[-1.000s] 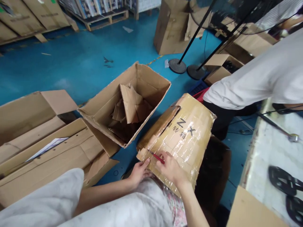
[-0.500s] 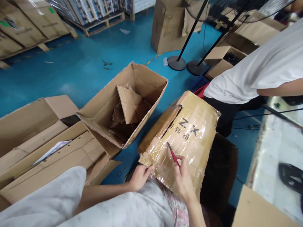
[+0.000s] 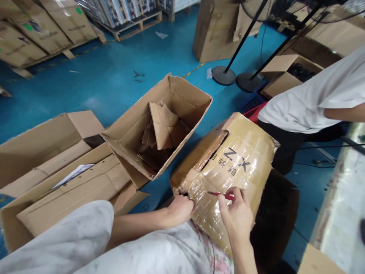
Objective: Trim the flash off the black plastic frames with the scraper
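Taped carton (image 3: 251, 152): beneath the right hand (image 3: 238, 209), against the left hand (image 3: 181, 208)
Right hand: pinching a red tool (image 3: 227, 196) — tip over the carton
Left hand: curled at carton's edge — grip unclear

The knife (image 3: 225, 196), slanted up the box (image 3: 252, 182) half a second ago, now lies nearly level in the right hand (image 3: 236, 211) — its tip toward the left hand (image 3: 181, 208). That hand, previously pinching the corner, is now curled — and a dark gap shows beside it.
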`<state>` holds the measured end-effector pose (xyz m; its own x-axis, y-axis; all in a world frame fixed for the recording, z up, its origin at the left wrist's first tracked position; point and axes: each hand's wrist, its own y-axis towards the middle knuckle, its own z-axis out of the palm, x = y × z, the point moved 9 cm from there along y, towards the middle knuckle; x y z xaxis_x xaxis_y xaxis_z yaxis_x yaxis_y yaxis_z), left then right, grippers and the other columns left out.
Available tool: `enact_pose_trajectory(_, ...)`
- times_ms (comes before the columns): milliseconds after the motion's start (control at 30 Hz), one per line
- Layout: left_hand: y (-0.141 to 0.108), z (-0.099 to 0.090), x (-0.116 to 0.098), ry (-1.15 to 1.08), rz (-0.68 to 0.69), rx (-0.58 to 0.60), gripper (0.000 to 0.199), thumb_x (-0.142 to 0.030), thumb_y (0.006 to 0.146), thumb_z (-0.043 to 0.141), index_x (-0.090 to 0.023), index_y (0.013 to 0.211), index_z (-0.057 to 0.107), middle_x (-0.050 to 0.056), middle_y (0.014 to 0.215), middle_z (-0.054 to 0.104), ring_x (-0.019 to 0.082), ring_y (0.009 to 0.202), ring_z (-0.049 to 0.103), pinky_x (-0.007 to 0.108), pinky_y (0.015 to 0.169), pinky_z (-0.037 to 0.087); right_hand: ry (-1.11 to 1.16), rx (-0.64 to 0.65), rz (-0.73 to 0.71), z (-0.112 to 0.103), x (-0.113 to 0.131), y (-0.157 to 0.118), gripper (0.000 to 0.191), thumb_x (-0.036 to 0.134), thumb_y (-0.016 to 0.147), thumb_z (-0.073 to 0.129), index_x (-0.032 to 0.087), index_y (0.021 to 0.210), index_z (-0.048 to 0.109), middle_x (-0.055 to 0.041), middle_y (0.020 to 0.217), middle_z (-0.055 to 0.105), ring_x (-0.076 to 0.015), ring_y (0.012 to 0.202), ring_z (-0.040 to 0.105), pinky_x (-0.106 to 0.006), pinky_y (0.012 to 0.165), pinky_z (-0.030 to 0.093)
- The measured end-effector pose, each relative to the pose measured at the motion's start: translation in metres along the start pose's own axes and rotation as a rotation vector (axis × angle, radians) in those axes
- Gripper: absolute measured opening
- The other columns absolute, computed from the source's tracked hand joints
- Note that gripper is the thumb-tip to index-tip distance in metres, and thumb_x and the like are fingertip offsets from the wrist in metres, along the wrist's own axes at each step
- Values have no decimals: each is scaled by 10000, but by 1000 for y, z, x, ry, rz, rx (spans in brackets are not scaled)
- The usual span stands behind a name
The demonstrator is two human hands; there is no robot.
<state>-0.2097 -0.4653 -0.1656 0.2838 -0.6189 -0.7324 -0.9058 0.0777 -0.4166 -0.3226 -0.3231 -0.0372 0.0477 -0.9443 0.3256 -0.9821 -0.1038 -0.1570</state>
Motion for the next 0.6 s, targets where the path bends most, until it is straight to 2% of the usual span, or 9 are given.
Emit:
enact_pose_trajectory(100,1,2,-4,35,12,17,420,-361,969,528,-172,698,788,220,731,754,402,734,756,492,771,562,-10,36,-84,5,19,3,197,407,914,502,238,941,601,-84,1046,604,-255,797,621,-370,717,451)
enact_pose_trajectory(200,1,1,-7,58,22,16,425,-351,981,505,-164,737,799,234,763,766,407,751,766,492,762,574,297,50,-81,15,23,4,158,359,897,526,228,937,604,-87,1093,557,-239,850,631,-383,794,508)
enact_pose_trajectory(267,1,0,-9,74,21,20,433,-344,984,503,-163,721,796,232,736,759,406,724,766,485,734,576,570,-22,-1,21,16,3,192,313,875,540,227,1041,585,-81,1120,557,-213,857,624,-354,793,529)
enact_pose_trajectory(333,2,0,-10,91,19,30,414,-329,970,531,-160,699,794,225,701,749,404,699,765,476,711,579,765,-160,72,24,9,1,356,279,846,548,225,1197,520,-69,1111,562,-196,858,602,-330,787,529)
enact_pose_trajectory(433,4,0,-12,117,19,45,370,-319,958,566,-154,735,810,222,735,766,399,733,778,463,735,596,874,-283,132,31,6,4,552,265,832,543,221,1362,394,-60,1101,563,-187,864,583,-314,782,517)
enact_pose_trajectory(500,5,0,-14,136,21,67,388,-326,976,542,-137,787,823,239,791,779,400,772,785,467,765,605,900,-268,127,35,11,15,505,254,831,524,219,1322,409,-39,1031,560,-194,869,577,-314,772,508)
enact_pose_trajectory(600,4,3,-15,170,17,119,412,-307,991,507,-85,849,825,269,849,782,408,822,789,481,797,604,937,-227,74,36,32,36,274,246,806,487,237,1079,470,12,889,492,-184,761,521,-310,699,470)
